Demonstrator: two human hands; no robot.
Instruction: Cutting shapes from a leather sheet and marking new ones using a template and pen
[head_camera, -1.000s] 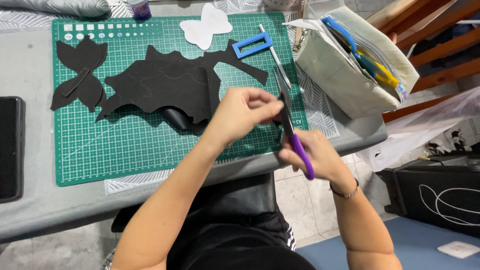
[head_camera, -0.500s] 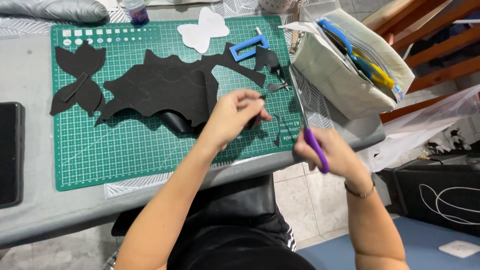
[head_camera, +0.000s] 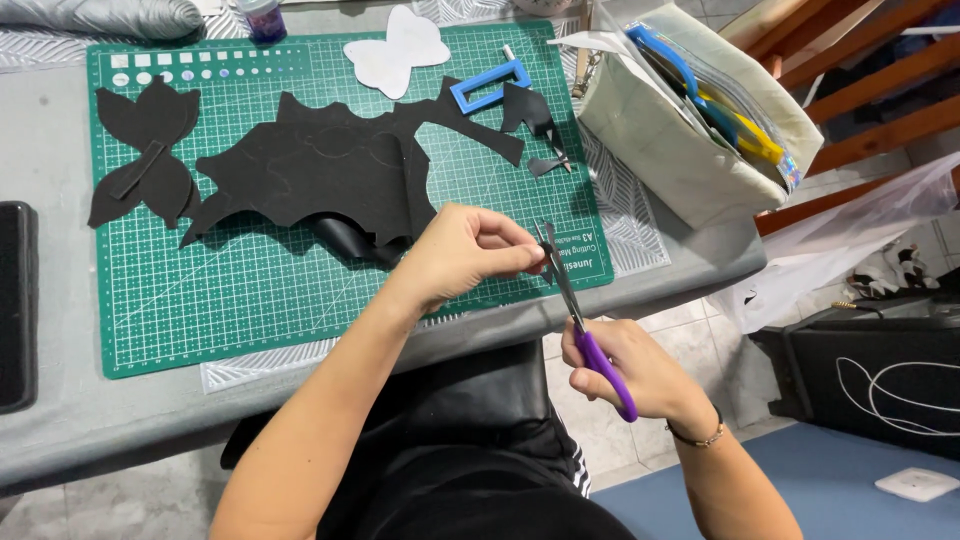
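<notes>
My right hand (head_camera: 630, 365) grips purple-handled scissors (head_camera: 580, 320) below the table edge, blades pointing up toward my left hand. My left hand (head_camera: 465, 255) pinches a tiny black scrap at its fingertips, right against the blade tips, over the near edge of the green cutting mat (head_camera: 300, 290). A large sheet of black material (head_camera: 320, 175) with cut-out edges lies on the mat just beyond my left hand. A black bow shape (head_camera: 140, 165) rests at the mat's left.
A white bow template (head_camera: 395, 50) and a blue rectangular frame (head_camera: 490, 85) lie at the mat's far side, with small black offcuts (head_camera: 535, 115) beside them. An open pouch of tools (head_camera: 700, 120) stands at the table's right end. A dark flat object (head_camera: 15, 300) lies at far left.
My right hand dropped lower and swung the scissors upright toward my left hand. My left hand moved slightly down and right. Black offcuts now lie by the blue frame.
</notes>
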